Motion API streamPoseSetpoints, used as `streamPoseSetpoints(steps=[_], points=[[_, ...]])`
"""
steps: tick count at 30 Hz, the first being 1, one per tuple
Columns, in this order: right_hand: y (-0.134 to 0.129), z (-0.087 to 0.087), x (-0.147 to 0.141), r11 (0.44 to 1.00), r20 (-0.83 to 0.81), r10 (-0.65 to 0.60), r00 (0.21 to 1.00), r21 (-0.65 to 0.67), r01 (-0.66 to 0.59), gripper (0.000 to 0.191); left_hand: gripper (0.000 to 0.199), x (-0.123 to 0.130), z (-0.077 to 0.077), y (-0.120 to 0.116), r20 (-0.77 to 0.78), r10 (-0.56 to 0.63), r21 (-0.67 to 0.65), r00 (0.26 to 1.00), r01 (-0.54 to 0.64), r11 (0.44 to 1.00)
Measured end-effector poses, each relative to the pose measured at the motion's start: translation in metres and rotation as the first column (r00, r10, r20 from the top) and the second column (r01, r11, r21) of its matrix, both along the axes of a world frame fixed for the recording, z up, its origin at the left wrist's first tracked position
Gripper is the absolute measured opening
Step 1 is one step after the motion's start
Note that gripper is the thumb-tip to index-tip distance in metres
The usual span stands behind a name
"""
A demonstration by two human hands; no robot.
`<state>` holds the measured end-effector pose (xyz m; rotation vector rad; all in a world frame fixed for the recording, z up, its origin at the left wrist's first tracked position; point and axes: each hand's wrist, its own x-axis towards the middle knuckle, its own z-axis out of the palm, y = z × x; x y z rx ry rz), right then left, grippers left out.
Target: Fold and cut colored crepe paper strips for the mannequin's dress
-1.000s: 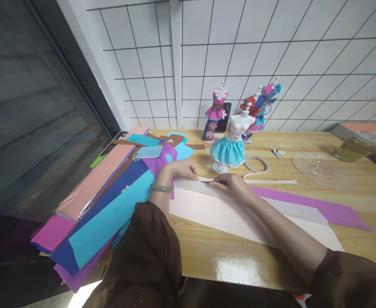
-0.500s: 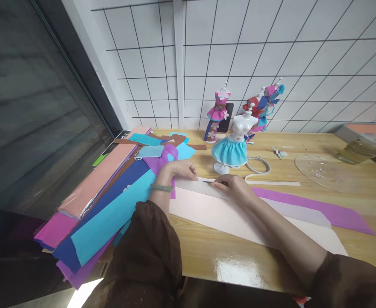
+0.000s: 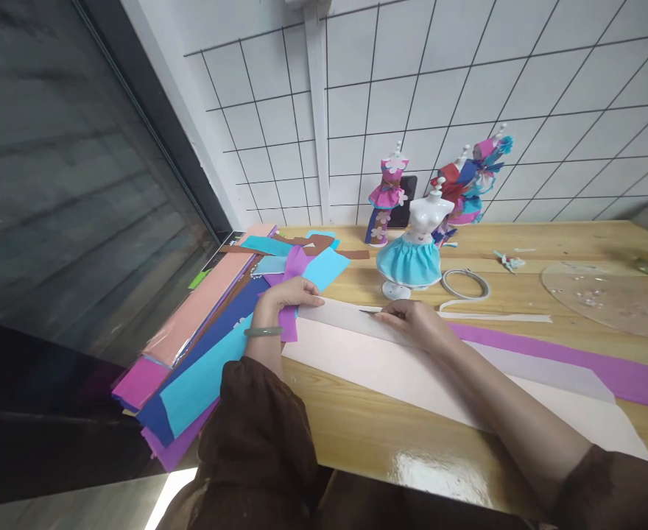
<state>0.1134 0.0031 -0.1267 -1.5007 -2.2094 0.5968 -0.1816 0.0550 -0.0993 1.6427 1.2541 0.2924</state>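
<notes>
A long sheet of pale pink crepe paper (image 3: pixel 351 350), its far edge folded over, lies across the table in front of me. My left hand (image 3: pixel 299 293) pinches the far left corner of the folded edge between thumb and fingers. Farther right along that edge, my right hand (image 3: pixel 412 320) is closed on what look like scissors (image 3: pixel 367 310). Only a thin pointed blade shows; the handles are hidden in the hand. Just beyond my right hand, a tape roll (image 3: pixel 466 285) lies with a loose white strip (image 3: pixel 495 317) trailing off it.
Behind stands a white mannequin (image 3: pixel 430 213) in a turquoise skirt, with several dressed mannequins (image 3: pixel 389 188) and a phone (image 3: pixel 406 202) by the tiled wall. Coloured paper (image 3: pixel 208 368) is stacked at left. Purple paper (image 3: pixel 633 372) lies under the pink sheet; a clear round plate (image 3: pixel 594 294) is at right.
My left hand has shifted left and its fingers have straightened a little at the paper's corner. My right hand stays near the folded edge with the blade showing more. The view has turned slightly.
</notes>
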Motion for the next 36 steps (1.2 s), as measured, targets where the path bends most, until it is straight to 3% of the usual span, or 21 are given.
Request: streamPoseSetpoints(steps=[6, 12, 22, 28, 36], points=[[-0.001, -0.001, 0.0, 1.0, -0.009, 0.004, 1.0, 0.027, -0.003, 0.042, 0.042, -0.006, -0.007, -0.018, 0.177, 0.203, -0.011, 0.963, -0.205, 0.979], [0.0, 0.002, -0.002, 1.0, -0.018, 0.015, 1.0, -0.009, -0.016, 0.042, 0.044, -0.004, -0.017, -0.026, 0.311, 0.327, -0.067, 0.892, -0.323, 0.944], [-0.001, 0.009, -0.008, 0.999, 0.058, 0.035, 0.998, -0.011, -0.034, 0.04, 0.037, -0.007, -0.031, -0.023, 0.362, 0.338, -0.057, 0.869, -0.342, 0.938], [0.0, 0.018, -0.011, 0.995, 0.126, 0.095, 0.987, 0.024, -0.099, 0.041, 0.038, -0.008, -0.032, -0.023, 0.361, 0.328, -0.035, 0.873, -0.339, 0.94], [0.001, 0.016, -0.017, 0.997, 0.134, 0.072, 0.988, 0.012, -0.075, 0.041, 0.037, -0.008, -0.031, -0.024, 0.373, 0.315, -0.042, 0.873, -0.323, 0.945]])
